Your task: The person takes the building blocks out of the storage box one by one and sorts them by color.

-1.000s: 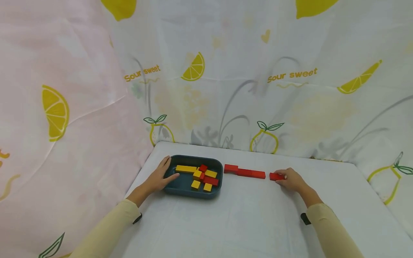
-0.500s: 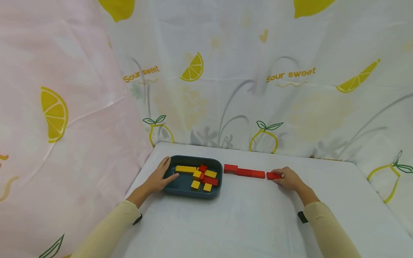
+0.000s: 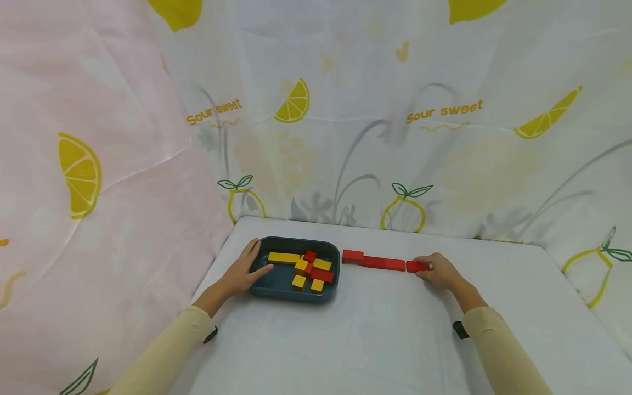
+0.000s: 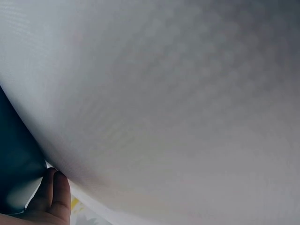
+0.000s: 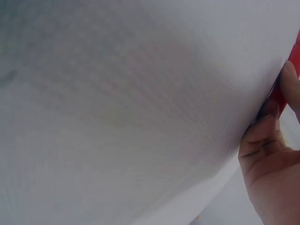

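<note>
The right hand (image 3: 438,271) pinches a red cuboid block (image 3: 415,266), fingers clamped on its right end; it points left, long axis along the row of red blocks (image 3: 384,263) — just beside its end, contact unclear. Beyond sits a smooth blue-green tray (image 3: 291,295), round-cornered, holding flat-faced yellow blocks (image 3: 298,282); the left hand (image 3: 242,274), fingers apart, touches it. Lemon-printed fabric (image 3: 326,164) hangs behind the white tabletop (image 3: 375,340).

Head camera faces forward and down over the table (image 3: 380,334); wrist cameras share it, close up
</note>
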Tool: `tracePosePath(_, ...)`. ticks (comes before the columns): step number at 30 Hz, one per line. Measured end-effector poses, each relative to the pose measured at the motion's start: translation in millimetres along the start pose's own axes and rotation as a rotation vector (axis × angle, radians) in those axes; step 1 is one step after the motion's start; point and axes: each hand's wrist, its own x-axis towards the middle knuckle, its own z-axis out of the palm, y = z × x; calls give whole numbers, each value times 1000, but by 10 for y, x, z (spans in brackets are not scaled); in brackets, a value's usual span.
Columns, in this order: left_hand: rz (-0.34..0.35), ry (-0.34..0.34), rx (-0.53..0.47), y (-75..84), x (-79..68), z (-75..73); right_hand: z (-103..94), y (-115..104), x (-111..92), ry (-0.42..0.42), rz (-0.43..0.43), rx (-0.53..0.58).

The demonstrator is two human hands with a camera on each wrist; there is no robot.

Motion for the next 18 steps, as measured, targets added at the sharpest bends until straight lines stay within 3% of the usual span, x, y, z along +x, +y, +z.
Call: tracePosePath(18,3,0,-2,-14,-6,-5,26,-12,4,-14,38,26)
